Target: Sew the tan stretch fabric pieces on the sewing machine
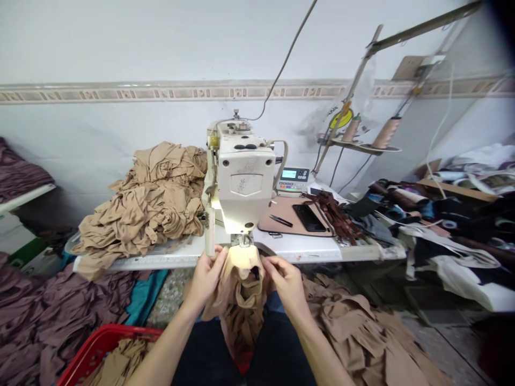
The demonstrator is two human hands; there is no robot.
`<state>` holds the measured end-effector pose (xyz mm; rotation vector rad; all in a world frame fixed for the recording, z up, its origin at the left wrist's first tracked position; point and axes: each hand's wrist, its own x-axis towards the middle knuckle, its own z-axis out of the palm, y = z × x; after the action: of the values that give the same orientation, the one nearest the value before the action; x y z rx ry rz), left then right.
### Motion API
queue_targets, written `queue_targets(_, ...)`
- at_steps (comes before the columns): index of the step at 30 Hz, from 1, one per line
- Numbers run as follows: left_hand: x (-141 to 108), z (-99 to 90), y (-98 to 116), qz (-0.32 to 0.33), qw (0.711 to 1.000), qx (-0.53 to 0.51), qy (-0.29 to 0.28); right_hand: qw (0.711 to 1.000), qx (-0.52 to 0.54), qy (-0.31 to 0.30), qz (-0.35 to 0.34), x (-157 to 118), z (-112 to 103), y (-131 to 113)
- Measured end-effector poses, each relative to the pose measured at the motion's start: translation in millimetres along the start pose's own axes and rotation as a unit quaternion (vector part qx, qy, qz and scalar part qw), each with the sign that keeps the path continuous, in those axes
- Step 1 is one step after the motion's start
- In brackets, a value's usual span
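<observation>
A tan cloth piece [250, 292] hangs from the front of the white sewing machine [246, 187], its upper edge lit under the needle area. My left hand [209, 273] pinches the cloth's left side, close to the machine's front plate. On the right side, my right hand [282, 276] holds the cloth edge between thumb and fingers. The lower part of the cloth drops between my legs. The needle tip itself is too small to make out.
Tan cloth is heaped [161, 198] left of the machine. Black snips [280, 220] and a phone [309, 217] lie on the right. A thread stand [350, 142] rises behind. A red basket [96, 340] stands low left; more tan cloth [362, 332] lies low right.
</observation>
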<state>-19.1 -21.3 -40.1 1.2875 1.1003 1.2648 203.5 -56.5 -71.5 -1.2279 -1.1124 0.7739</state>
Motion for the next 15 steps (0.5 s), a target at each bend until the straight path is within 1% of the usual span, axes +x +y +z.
queue_targets(2, -8.4, -14.6, -12.3, -0.01, 0.999, 0.037, -0.02, 0.999, -0.019, 0.037, -0.027, -22.1, 0.1, 12.6)
queue_targets(3, -10.8, -22.4, -16.4, -0.016, 0.998, 0.053, -0.032, 0.998, -0.021, 0.043, -0.034, -33.5, 1.8, 17.3)
queue_targets(4, -11.8, -30.1, -18.8, -0.02, 0.997, 0.062, -0.037, 0.999, -0.018, 0.037, -0.034, -43.9, 4.8, 20.4)
queue_targets(5, -11.2, -37.4, -19.6, -0.021, 0.997, 0.065, -0.033, 0.999, -0.008, 0.014, -0.028, -52.6, 9.2, 21.4)
queue_targets(7, -5.8, -49.4, -16.5, -0.013, 0.998, 0.059, -0.006, 0.998, 0.017, -0.055, -0.005, -62.5, 22.0, 17.4)
queue_targets(9, 2.8, -56.2, -9.9, 0.007, 0.998, 0.065, 0.02, 0.988, 0.058, -0.137, 0.038, -61.9, 38.5, 6.8)
queue_targets(11, 10.3, -57.1, -3.0, 0.028, 0.995, 0.092, 0.03, 0.967, 0.124, -0.202, 0.089, -54.9, 55.0, -6.2)
queue_targets(12, 12.5, -55.5, -0.2, 0.036, 0.993, 0.111, 0.032, 0.957, 0.162, -0.214, 0.106, -50.9, 62.0, -12.1)
queue_targets(13, 13.1, -53.0, 1.7, 0.041, 0.99, 0.129, 0.031, 0.951, 0.195, -0.211, 0.116, -47.4, 67.5, -16.9)
queue_targets(15, 9.3, -46.6, 2.4, 0.038, 0.987, 0.156, 0.015, 0.95, 0.227, -0.179, 0.119, -43.6, 72.2, -22.3)
